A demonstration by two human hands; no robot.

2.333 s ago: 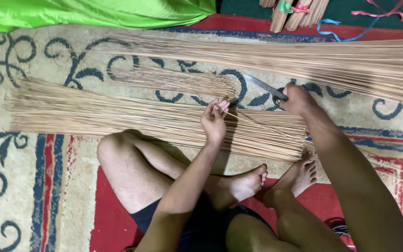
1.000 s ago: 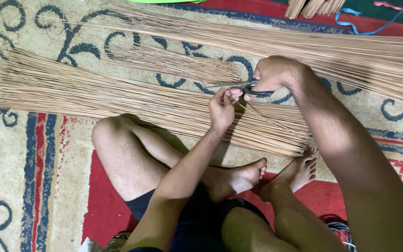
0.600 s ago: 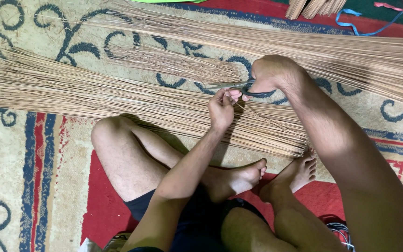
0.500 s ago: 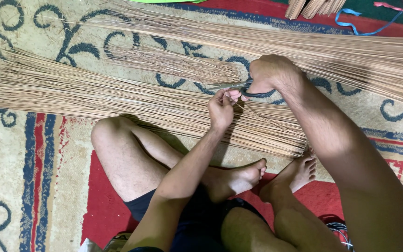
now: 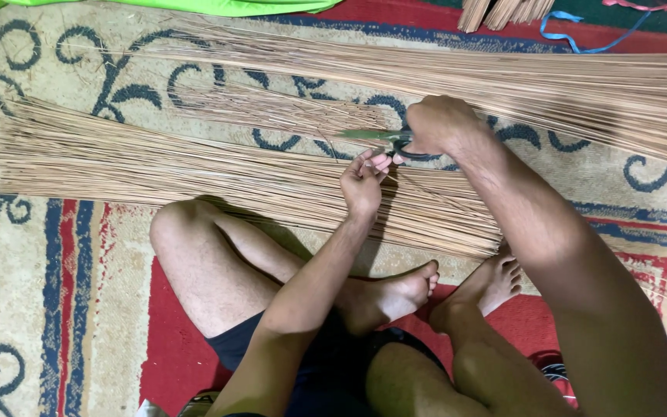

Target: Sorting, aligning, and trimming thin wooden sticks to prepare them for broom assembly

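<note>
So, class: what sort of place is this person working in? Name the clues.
Probably a home floor used for handcraft, not a workshop. The person sits on a patterned carpet, long thin sticks lie in spread piles, and the right hand holds scissors.

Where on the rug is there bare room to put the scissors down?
Bare rug lies left of the knee, below the near sticks. A narrower bare patch sits right of the right hand. Around the left hand and scissors, sticks crowd everything.
</note>
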